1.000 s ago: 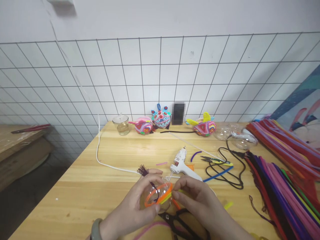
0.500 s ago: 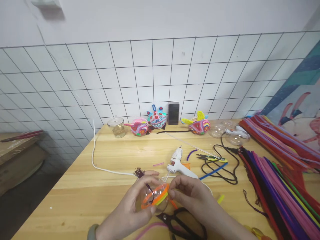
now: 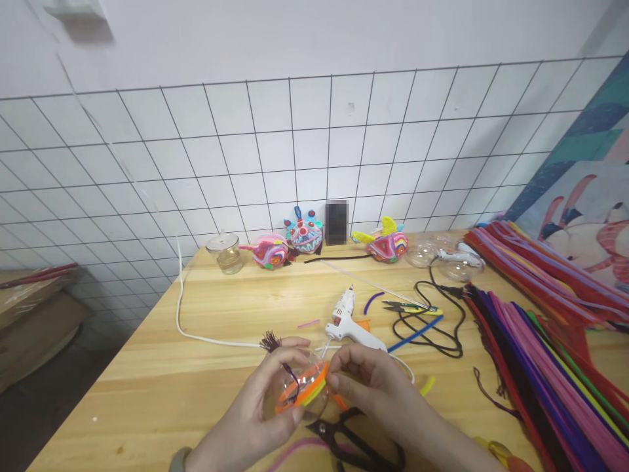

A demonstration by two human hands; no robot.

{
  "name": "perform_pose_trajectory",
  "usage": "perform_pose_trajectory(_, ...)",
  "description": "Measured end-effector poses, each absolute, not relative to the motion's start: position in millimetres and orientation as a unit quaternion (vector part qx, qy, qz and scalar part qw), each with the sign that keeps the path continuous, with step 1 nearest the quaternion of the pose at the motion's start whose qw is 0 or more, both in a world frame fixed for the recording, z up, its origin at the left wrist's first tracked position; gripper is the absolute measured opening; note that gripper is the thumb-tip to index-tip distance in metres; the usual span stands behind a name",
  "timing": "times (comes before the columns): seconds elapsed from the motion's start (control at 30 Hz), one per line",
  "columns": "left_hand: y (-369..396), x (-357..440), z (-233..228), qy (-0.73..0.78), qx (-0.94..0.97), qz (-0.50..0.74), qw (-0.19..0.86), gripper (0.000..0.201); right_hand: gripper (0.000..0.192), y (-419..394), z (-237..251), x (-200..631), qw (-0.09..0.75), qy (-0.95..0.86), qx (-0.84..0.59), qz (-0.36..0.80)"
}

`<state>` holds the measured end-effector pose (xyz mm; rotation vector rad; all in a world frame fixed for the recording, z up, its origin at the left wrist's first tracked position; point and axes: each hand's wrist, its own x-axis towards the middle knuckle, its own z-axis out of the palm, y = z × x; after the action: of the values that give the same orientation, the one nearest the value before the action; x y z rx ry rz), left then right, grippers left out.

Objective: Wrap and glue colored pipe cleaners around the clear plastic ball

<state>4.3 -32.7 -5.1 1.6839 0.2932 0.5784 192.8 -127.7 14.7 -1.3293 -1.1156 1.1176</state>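
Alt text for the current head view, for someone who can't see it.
Left hand holds a clear round ball bearing an orange strip and a yellow strip, right hand at their end. A white glue gun lies beyond; black-handled scissors lie nearer.

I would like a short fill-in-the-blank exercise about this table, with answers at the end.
The left hand cups a clear ball; the right hand pinches at its orange and ____ strips.
The glue gun is mostly ____.
The curved strip right of its nozzle is ____.
The glass cup has a ____ on top.

Missing words: yellow; white; purple; lid.
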Motion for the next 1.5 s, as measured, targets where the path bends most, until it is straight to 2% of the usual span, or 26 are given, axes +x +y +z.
perform_pose_trajectory(0.63, -34, 12, -10, 0.104, 0.619, 0.25, 0.737, 0.037, 0.024, -126, 17, 191, 0.506, -0.45, -0.561, 0.476)
perform_pose_trajectory(0.87, -35, 13, -9, 0.121, 0.604, 0.252, 0.746, 0.036, 0.023, -126, 17, 192, 0.519, -0.447, -0.559, 0.467)
perform_pose_trajectory(1.3, -27, 8, -17, 0.169, 0.631, 0.228, 0.722, 0.057, 0.032, -124, 11, 194, 0.52, -0.439, -0.554, 0.479)
perform_pose_trajectory(1.5, -29, 9, -13, 0.177, 0.613, 0.237, 0.732, 0.054, 0.023, -126, 12, 192, 0.521, -0.447, -0.564, 0.459)
